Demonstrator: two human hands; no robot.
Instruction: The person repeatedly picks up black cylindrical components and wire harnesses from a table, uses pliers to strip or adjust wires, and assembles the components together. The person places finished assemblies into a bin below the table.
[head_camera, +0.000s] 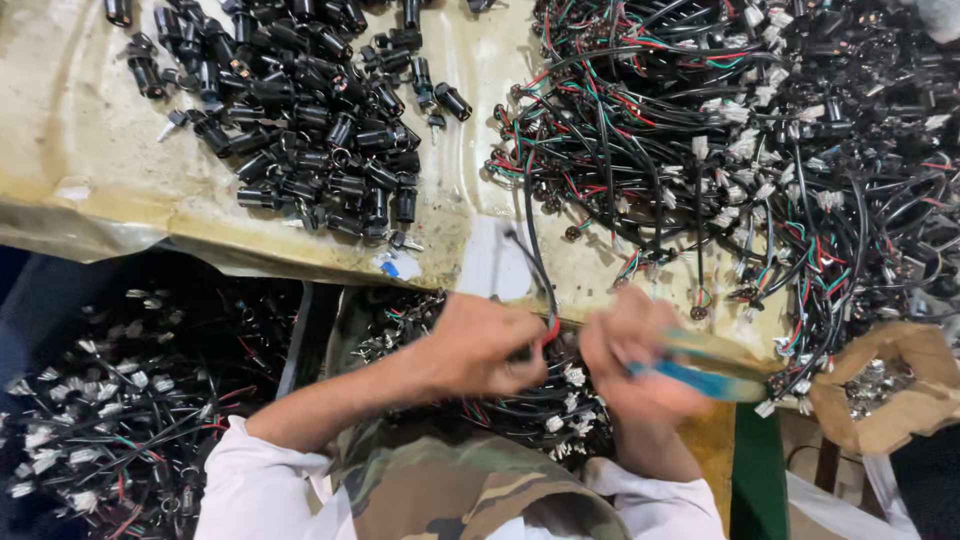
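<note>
Gripping a black wire (540, 280), left hand (480, 345) beside right hand (635, 365).

Left hand (480, 345) pinches black wire (535, 265) near red end; right hand (640, 365) (motion-blurred) grips blue-handled tool (700, 378). Black cylindrical parts (300, 110) heaped on table (80, 150); wire harnesses (760, 140) piled right.

worn yellowish worktable (80, 190); dark floor below, dim light
</note>
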